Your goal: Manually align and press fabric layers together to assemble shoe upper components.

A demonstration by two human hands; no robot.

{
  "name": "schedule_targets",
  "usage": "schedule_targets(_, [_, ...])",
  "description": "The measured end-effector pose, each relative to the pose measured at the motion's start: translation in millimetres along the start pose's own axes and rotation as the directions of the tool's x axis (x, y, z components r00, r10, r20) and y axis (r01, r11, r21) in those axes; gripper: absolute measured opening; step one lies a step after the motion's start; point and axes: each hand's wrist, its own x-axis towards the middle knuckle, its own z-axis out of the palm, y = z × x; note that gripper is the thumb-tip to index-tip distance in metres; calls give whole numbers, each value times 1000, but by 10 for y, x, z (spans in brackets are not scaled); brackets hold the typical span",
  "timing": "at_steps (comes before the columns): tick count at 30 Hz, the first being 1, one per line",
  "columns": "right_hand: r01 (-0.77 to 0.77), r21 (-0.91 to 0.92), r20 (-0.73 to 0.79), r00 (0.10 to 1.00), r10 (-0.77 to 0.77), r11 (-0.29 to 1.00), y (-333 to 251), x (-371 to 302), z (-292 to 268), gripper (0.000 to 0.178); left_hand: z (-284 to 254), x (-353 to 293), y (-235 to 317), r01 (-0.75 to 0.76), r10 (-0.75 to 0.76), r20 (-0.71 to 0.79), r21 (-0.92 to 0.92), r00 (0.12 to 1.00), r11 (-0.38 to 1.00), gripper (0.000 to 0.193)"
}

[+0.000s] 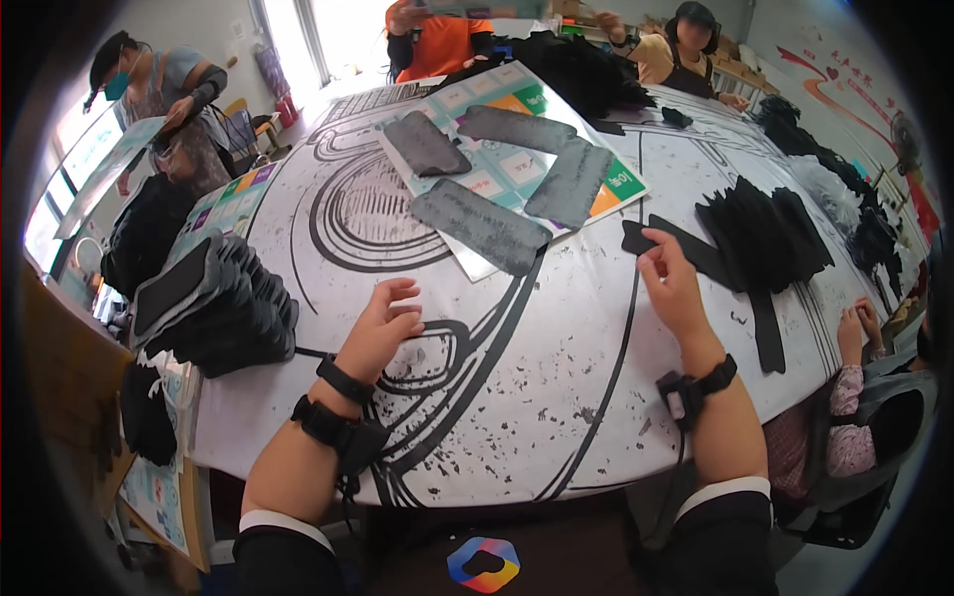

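Note:
My left hand point(382, 326) hovers over the white, black-lined table cover, fingers loosely bent and apart, holding nothing. On the right, the bent fingers of my right hand point(674, 288) close on the left end of a flat black strip point(701, 256). That strip reaches out from a fanned pile of black strips point(767, 236). Ahead of both hands lies a printed board point(475, 263) in white, green and orange. Several grey, fuzzy-surfaced pads point(481, 224) rest on it in a rough ring. Whether my right fingertips go under the strip is hidden.
A tall stack of grey-edged black pads point(214, 303) stands at the left, beside another black pile point(149, 233). A large dark heap point(576, 74) covers the far side. People stand at the far side and far left; another person's hands point(863, 328) rest at the right edge.

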Motion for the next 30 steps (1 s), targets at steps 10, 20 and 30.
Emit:
schedule_targets(10, [-557, 748, 354, 795, 492, 362, 365, 264, 386, 49, 344, 806, 69, 34, -25, -39, 227, 999, 973, 64])
schedule_targets(20, [-536, 828, 318, 687, 653, 161, 107, 621, 911, 42, 854, 1030, 127, 85, -257, -190, -625, 947, 776, 41])
schedule_targets(30, [-492, 856, 418, 838, 350, 157, 25, 441, 799, 33, 876, 617, 452, -6, 24, 43, -395, 999, 918, 48])
